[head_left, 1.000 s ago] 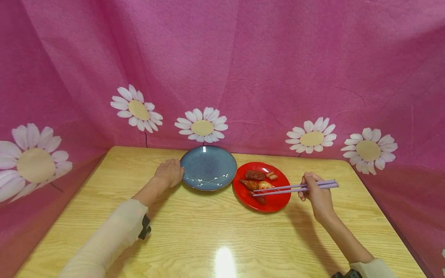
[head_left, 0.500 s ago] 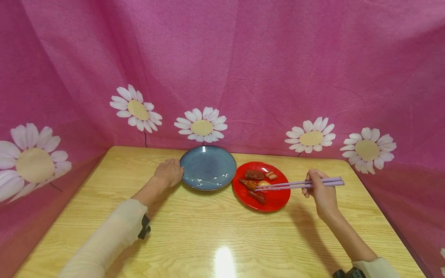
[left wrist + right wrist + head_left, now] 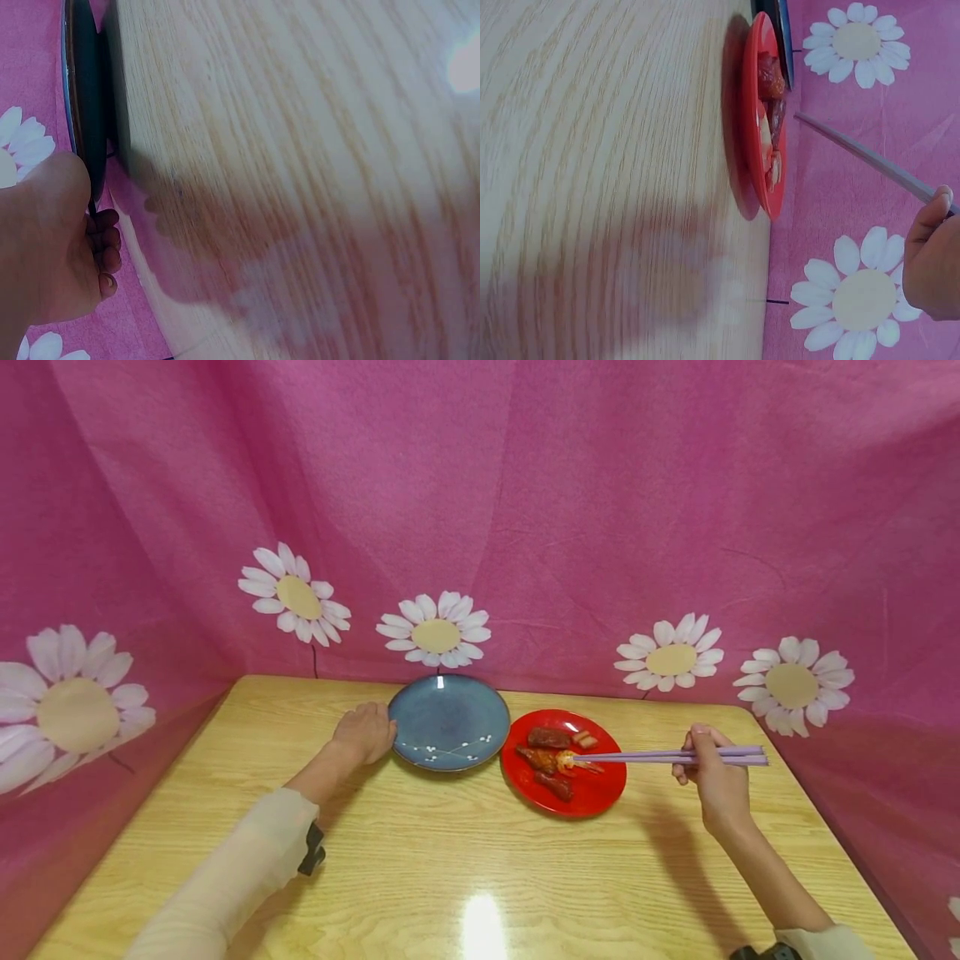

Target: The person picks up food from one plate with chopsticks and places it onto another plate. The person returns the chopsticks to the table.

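My left hand (image 3: 365, 732) grips the left rim of a blue plate (image 3: 450, 714) with white blossom decoration, thumb at the edge and fingers curled beneath in the left wrist view. To its right, a red plate (image 3: 611, 785) bears several food pieces: a dark brown-red chunk (image 3: 550, 737), an orange-brown piece (image 3: 536, 758), a yellowish piece (image 3: 565, 762), a reddish sausage-like piece (image 3: 553, 786) and small pale strips (image 3: 584, 739). My right hand (image 3: 718, 781) holds purple chopsticks (image 3: 667, 757), tips together over the red plate. In the right wrist view, the chopstick tips stand apart from the food with nothing between them.
Both plates stand near the back of a light wooden table (image 3: 435, 852), close beside each other. A pink cloth (image 3: 555, 510) with daisies hangs behind the table and along both sides.
My right hand has moved right with the chopsticks, drawing their tips from the plate's lower-left food toward its middle, and the tips have closed together. My left hand and both plates stay put.
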Demonstrator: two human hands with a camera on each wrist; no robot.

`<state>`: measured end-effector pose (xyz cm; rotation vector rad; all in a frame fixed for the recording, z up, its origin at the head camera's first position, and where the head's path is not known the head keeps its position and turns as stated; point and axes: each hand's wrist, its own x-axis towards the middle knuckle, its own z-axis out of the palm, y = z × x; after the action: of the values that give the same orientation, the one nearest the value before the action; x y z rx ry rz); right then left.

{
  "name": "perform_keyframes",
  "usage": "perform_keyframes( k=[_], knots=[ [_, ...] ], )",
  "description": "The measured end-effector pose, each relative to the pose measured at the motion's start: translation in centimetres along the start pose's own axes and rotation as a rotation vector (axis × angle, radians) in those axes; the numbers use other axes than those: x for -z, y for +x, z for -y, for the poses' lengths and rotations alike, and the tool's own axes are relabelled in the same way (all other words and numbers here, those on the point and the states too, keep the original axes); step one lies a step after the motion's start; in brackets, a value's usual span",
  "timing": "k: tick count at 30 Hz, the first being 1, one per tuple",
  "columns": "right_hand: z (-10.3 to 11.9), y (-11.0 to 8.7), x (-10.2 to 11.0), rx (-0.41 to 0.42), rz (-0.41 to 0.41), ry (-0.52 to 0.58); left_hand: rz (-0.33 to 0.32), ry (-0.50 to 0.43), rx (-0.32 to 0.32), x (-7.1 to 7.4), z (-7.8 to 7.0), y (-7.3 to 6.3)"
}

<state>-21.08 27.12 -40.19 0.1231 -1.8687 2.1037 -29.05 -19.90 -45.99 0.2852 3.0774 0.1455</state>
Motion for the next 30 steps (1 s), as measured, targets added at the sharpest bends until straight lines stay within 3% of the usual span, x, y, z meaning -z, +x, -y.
perform_keyframes(
  k=[12,24,27,30],
  knots=[
    [0.3,0.5,1.0,0.015,-0.114,-0.071,-0.015,0.012,-0.010,-0.1,0.0,0.1],
    [0.5,1.0,1.6,0.004,-0.291,-0.100,-0.017,0.013,-0.012,-0.2,0.1,0.2],
    [0.2,1.0,2.0,-0.012,-0.277,-0.155,-0.015,0.013,-0.010,-0.1,0.1,0.2],
    [-0.2,1.0,2.6,-0.012,-0.255,-0.286,-0.010,0.003,-0.006,-0.2,0.1,0.1]
  ],
)
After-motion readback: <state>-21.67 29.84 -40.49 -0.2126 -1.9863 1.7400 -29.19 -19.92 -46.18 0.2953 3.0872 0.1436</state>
